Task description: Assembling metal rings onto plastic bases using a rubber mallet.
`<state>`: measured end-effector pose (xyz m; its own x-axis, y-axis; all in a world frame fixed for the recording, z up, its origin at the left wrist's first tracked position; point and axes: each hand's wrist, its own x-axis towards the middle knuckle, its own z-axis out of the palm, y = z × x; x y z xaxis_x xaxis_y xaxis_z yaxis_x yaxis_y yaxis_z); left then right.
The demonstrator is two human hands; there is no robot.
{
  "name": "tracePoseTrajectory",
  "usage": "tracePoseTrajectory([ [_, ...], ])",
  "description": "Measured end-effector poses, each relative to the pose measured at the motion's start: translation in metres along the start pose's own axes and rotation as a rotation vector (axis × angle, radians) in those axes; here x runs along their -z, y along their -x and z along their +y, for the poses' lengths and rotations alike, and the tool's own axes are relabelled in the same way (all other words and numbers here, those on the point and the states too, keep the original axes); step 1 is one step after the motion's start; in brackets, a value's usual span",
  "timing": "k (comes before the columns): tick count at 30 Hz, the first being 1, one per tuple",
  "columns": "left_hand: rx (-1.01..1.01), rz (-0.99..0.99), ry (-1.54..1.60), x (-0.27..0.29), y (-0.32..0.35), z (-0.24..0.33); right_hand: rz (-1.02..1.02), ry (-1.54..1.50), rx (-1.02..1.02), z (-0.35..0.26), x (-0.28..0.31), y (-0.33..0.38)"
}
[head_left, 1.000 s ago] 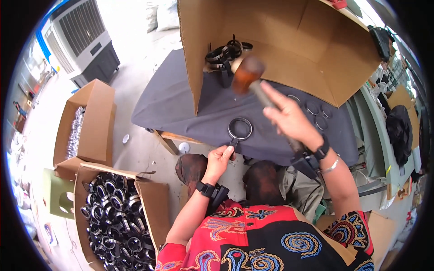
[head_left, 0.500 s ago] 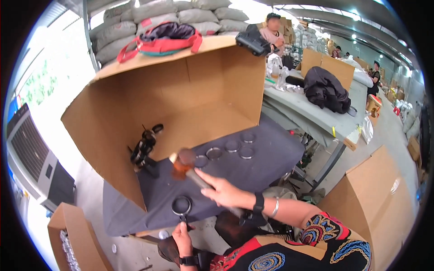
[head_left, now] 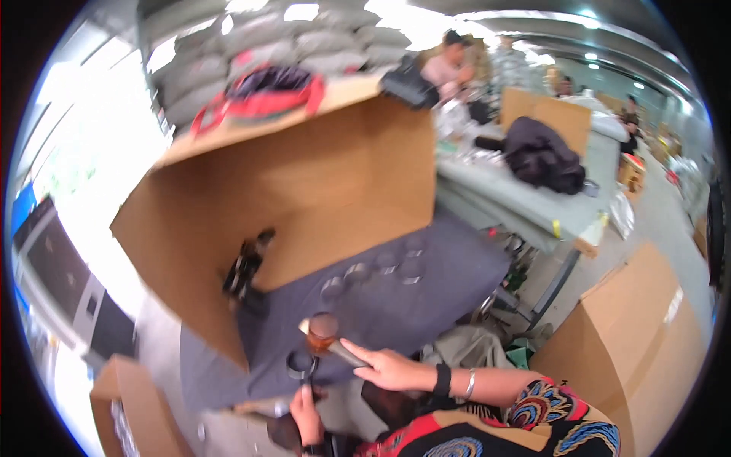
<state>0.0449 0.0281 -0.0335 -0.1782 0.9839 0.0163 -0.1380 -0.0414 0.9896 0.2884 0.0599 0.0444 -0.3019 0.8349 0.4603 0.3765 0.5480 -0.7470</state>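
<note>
My right hand is closed around the grey handle of a mallet; its brown-red head is above the front of the dark cloth. Just below that head is a black ring with a short handle. My left hand pinches this handle, keeping the ring out at the cloth's near edge. Mallet head and ring look very close; whether they touch cannot be made out. Beyond the mallet, several thin round rings lie on the cloth. A cluster of black handled parts rests by the carton's left wall.
A large open cardboard box stands on its side on the dark cloth, with a red bag on top. A grey table bearing a dark jacket is to the right. Cartons flank me at lower left and right.
The mallet in my right hand has come down and nearer, from above the cloth to just over the ring. My left hand still holds the ring's handle. The whole view has shifted slightly.
</note>
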Motion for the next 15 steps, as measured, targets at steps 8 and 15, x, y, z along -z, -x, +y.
tracePoseTrajectory([
  [8, -0.017, -0.054, 0.067, -0.012, -0.016, 0.002, -0.188, -0.261, -0.403, -0.062, 0.029, -0.004],
  [15, -0.012, -0.029, 0.031, 0.006, -0.017, -0.011, -0.597, 0.307, -0.060, -0.046, -0.007, -0.010],
])
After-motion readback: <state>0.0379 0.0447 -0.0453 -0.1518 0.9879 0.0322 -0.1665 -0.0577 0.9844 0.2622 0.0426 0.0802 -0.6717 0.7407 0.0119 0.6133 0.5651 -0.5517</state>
